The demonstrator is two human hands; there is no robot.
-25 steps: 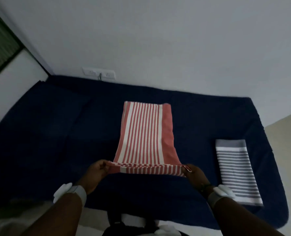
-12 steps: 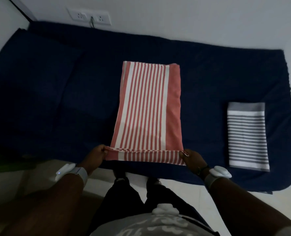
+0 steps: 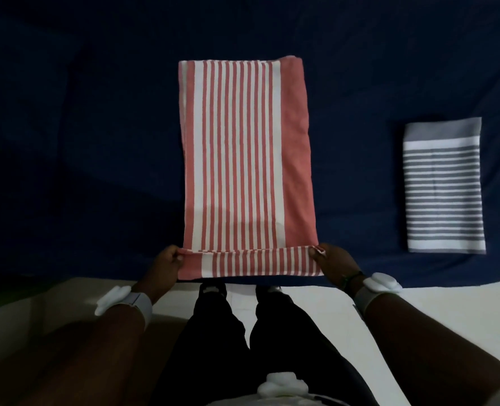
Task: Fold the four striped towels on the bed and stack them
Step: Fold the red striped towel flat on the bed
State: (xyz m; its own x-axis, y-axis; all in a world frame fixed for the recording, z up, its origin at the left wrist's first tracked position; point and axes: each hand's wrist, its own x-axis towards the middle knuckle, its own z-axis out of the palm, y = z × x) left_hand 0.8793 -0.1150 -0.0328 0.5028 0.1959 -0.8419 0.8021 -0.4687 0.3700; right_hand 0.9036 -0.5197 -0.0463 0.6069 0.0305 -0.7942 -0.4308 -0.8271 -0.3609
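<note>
a red towel (image 3: 247, 153) is lying lengthwise on the bed (image 3: 96, 127), near the middle of the dark blue cover, its red and white stripes running away from the person. its right side is showing a wide plain red band. its near end is turning over at a fold and hanging a little way down the near edge of the bed.

the left hand (image 3: 166, 263) is gripping the near left corner of the red towel, its fingers (image 3: 176, 255) curling round the folded edge and pinching it. the right hand (image 3: 335, 263) is gripping the near right corner in the same way, its fingers (image 3: 316, 252) pinching the cloth at the fold. the two hands are sitting level with each other, and the edge between them is running straight.

a grey towel (image 3: 445, 186) is lying folded on the right part of the bed, well apart from the red towel, its stripes running crosswise and a plain grey band at its far end. nothing is lying on top of it.

each wrist is wearing a grey band (image 3: 142, 303) with a white device on it. the person is standing at the near edge of the bed in dark trousers (image 3: 222, 341), with shoes on a pale floor (image 3: 316, 303).
</note>
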